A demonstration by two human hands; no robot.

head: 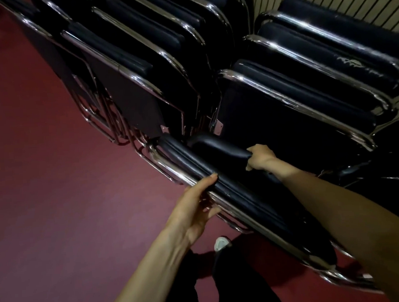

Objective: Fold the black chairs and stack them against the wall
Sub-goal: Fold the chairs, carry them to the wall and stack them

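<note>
Both hands (196, 204) grip a black-padded, chrome-framed folded chair (242, 194).

You have maroon floor (45, 182) from 7 to 10 o'clock | your white shoe toe (220, 243) at 6 o'clock | your black trousers (242, 287) just below it

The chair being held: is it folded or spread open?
Folded, apparently: the chair looks flat, seat close against frame, left hand and right hand gripping it.
</note>
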